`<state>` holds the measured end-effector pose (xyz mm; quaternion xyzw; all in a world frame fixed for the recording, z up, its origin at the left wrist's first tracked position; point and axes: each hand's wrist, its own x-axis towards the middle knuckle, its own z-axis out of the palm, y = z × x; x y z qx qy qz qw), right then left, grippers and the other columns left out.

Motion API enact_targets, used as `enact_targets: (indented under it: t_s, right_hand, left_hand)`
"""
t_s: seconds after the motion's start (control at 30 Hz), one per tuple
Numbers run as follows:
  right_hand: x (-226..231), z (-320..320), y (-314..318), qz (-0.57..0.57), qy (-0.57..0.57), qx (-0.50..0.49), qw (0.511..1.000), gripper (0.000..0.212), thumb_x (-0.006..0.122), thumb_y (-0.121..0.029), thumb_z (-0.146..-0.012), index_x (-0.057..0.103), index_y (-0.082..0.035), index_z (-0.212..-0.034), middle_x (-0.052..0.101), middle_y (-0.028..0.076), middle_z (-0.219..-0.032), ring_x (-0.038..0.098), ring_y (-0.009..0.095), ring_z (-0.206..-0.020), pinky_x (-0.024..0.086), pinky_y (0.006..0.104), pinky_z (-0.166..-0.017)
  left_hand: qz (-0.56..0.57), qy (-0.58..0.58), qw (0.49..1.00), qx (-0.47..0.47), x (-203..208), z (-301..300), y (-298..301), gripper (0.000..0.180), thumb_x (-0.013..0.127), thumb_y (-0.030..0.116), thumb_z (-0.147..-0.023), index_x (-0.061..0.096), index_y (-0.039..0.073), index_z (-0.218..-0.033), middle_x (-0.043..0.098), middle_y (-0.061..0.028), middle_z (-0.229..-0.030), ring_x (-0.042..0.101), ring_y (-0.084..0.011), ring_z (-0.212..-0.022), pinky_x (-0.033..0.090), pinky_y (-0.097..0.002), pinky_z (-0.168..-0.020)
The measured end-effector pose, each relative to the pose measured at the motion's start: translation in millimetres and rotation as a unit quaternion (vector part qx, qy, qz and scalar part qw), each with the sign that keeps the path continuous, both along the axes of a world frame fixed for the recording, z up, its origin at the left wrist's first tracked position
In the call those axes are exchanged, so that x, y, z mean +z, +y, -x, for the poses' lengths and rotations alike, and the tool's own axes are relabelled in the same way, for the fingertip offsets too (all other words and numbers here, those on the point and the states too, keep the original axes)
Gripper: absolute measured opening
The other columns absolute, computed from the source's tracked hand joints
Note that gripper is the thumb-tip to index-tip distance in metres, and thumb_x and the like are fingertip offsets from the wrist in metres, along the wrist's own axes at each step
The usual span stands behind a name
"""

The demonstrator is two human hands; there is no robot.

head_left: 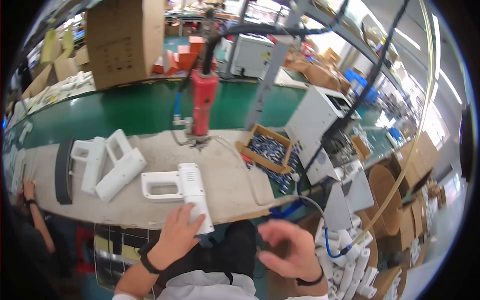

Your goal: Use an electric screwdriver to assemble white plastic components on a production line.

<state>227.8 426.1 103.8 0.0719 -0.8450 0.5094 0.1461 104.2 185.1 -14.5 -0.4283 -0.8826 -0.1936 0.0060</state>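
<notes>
A white plastic housing with a looped handle [189,181] lies on the beige work mat [230,192], its slotted end pointing away from me. My left hand [181,231] rests on its near end, the fingers spread over the surface rather than wrapped round it. Off to the right, in front of the mat's edge, my right hand [290,247] is raised and slightly blurred. Its thumb and fingers are apart, and I see nothing between them. Beyond the housing hangs a red power screwdriver [203,102], its tip close to the mat.
Two similar white housings [120,172] lie left, beside a dark curved strip [64,170]. A cardboard box of small dark parts [270,149] stands right, near a grey-white machine [320,132]. White parts [350,270] fill a container lower right. Another person's hand [29,190] is far left.
</notes>
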Motion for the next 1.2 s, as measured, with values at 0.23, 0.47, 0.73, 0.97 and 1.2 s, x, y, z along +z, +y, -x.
enact_targets:
  t_s: [0.23, 0.47, 0.73, 0.97, 1.2]
  right_hand:
    - [14, 205, -80, 0.026, 0.213, -0.158, 0.964, 0.071, 0.077, -0.013, -0.074, 0.037, 0.0, -0.132, 0.052, 0.012, -0.123, 0.052, 0.019, -0.111, 0.046, 0.0326, -0.088]
    - [-11, 269, -50, 0.243, 0.218, -0.16, 0.932, 0.028, 0.07, -0.014, -0.085, 0.056, -0.004, -0.107, 0.061, 0.0, -0.081, 0.055, 0.007, -0.064, 0.046, 0.0225, -0.057]
    - [32, 194, -26, 0.292, 0.188, -0.159, 0.924, 0.023, 0.066, -0.018, -0.089, 0.061, -0.004, -0.106, 0.057, 0.0, -0.071, 0.048, 0.006, -0.052, 0.038, 0.0196, -0.046]
    - [0, 196, -5, 0.301, 0.201, -0.158, 0.919, 0.024, 0.065, -0.017, -0.088, 0.057, -0.003, -0.105, 0.059, 0.003, -0.078, 0.054, 0.01, -0.052, 0.042, 0.0234, -0.042]
    - [18, 204, -59, 0.297, 0.201, -0.11, 0.927, 0.014, 0.063, -0.009, -0.087, 0.057, -0.001, -0.097, 0.059, 0.003, -0.069, 0.052, 0.009, -0.047, 0.037, 0.0219, -0.039]
  left_hand:
    - [0.232, 0.027, 0.951, -0.201, 7, 49, 35, 0.086, 0.08, 0.028, -0.06, 0.044, 0.026, -0.137, 0.032, -0.0049, -0.149, 0.027, -0.0391, -0.136, 0.02, -0.0637, -0.108]
    - [0.086, 0.159, 0.975, -0.127, -34, 79, 52, 0.032, 0.068, 0.022, -0.073, 0.06, 0.014, -0.103, 0.058, -0.0039, -0.104, 0.05, -0.0265, -0.11, 0.04, -0.0445, -0.088]
    - [0.005, 0.022, 0.996, 0.089, -24, 114, 43, 0.043, 0.077, 0.038, -0.06, 0.064, 0.008, -0.088, 0.063, -0.0075, -0.09, 0.056, -0.0269, -0.099, 0.042, -0.0391, -0.086]
    - [0.013, -0.075, 0.994, 0.079, -12, 108, 62, 0.038, 0.073, 0.035, -0.062, 0.065, 0.006, -0.084, 0.065, -0.0155, -0.086, 0.064, -0.0311, -0.086, 0.049, -0.0419, -0.079]
    - [0.056, -0.036, 0.992, 0.104, -13, 113, 52, 0.049, 0.068, 0.047, -0.068, 0.063, 0.005, -0.092, 0.066, -0.015, -0.09, 0.064, -0.0306, -0.088, 0.048, -0.0418, -0.081]
